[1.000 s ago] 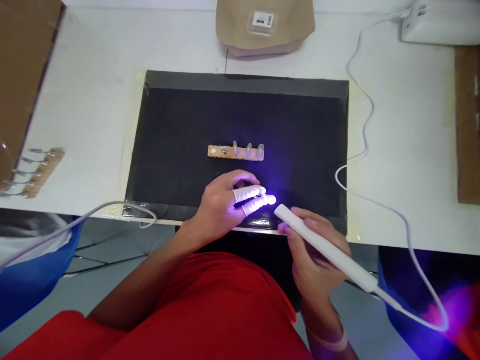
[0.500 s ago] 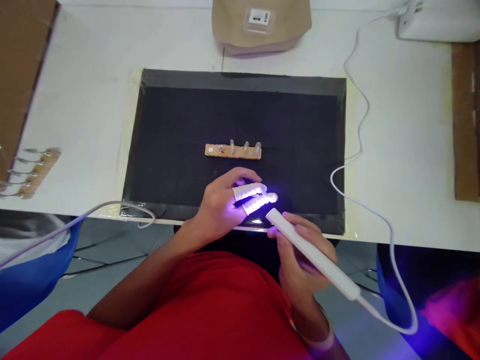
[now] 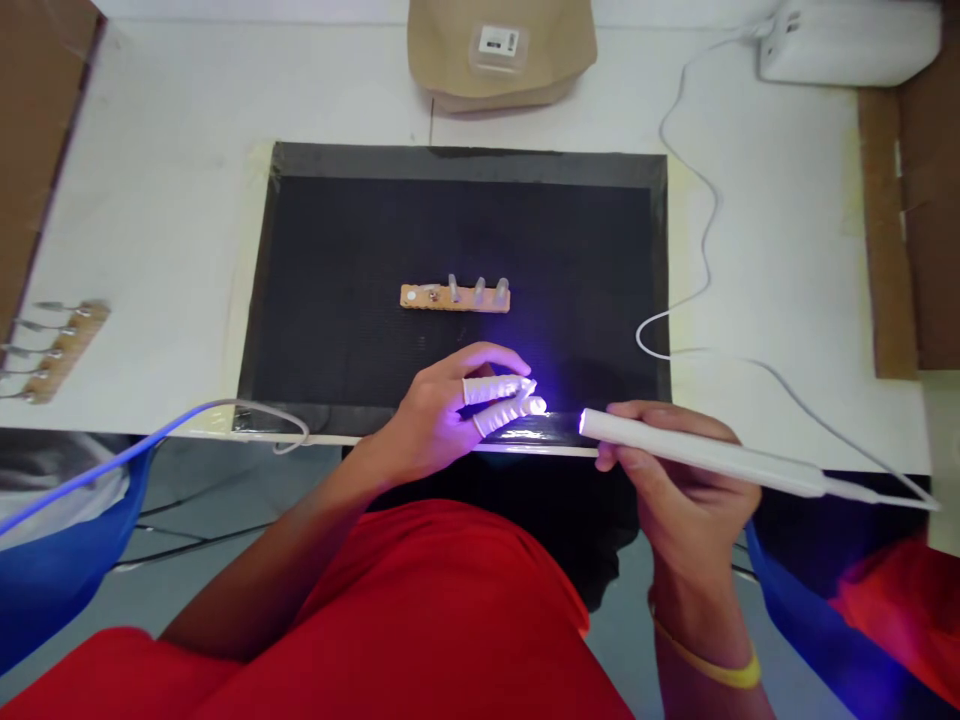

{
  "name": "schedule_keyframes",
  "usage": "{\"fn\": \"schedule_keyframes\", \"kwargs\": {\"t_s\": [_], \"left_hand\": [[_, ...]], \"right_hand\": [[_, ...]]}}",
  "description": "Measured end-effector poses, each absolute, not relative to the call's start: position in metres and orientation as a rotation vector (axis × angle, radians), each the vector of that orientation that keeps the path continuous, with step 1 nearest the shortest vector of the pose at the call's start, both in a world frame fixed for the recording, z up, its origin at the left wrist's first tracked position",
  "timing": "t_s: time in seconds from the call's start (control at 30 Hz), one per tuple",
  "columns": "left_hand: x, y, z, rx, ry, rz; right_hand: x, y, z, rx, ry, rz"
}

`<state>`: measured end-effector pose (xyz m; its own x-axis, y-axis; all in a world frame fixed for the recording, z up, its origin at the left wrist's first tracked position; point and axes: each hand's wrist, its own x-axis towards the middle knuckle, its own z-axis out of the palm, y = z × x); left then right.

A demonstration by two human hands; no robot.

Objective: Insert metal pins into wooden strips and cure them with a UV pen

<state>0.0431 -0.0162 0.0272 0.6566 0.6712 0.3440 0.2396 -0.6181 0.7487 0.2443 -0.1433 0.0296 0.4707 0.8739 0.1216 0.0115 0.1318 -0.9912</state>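
Observation:
My right hand (image 3: 686, 500) grips a white corded UV lamp (image 3: 697, 452), its glowing violet end turned left. That end is a short gap away from the fingertips of my left hand (image 3: 439, 410). White finger cots (image 3: 495, 390) cover two fingers of my left hand, their tips brought close together in a pinch under the violet light. Whatever is between those tips is too small and glare-washed to make out. Beyond my hands, a small cardboard strip (image 3: 469, 302) on the black mat (image 3: 337, 240) bears several small translucent pieces standing up.
Another cardboard strip (image 3: 71, 350) with several metal bits lies at the table's left. A brown paper container (image 3: 442, 60) with a clear labelled box stands at the back. The lamp's white cord (image 3: 709, 240) crosses the right side to a white power block (image 3: 847, 45).
My right hand has moved right with the lamp, which now lies flatter and farther from my left fingertips. The violet glow on the finger cots is dimmer. My left hand keeps its pinch.

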Motion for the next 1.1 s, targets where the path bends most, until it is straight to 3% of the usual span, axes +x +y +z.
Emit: {"fn": "schedule_keyframes", "kwargs": {"t_s": [0.63,1.1], "left_hand": [[0.035,-0.012,0.041,2.025,0.314,0.464],[0.040,-0.009,0.030,2.175,0.419,0.556]], "right_hand": [[0.289,-0.100,0.028,-0.984,-1.009,1.384],[0.277,-0.108,0.030,-1.134,-1.022,1.194]]}}
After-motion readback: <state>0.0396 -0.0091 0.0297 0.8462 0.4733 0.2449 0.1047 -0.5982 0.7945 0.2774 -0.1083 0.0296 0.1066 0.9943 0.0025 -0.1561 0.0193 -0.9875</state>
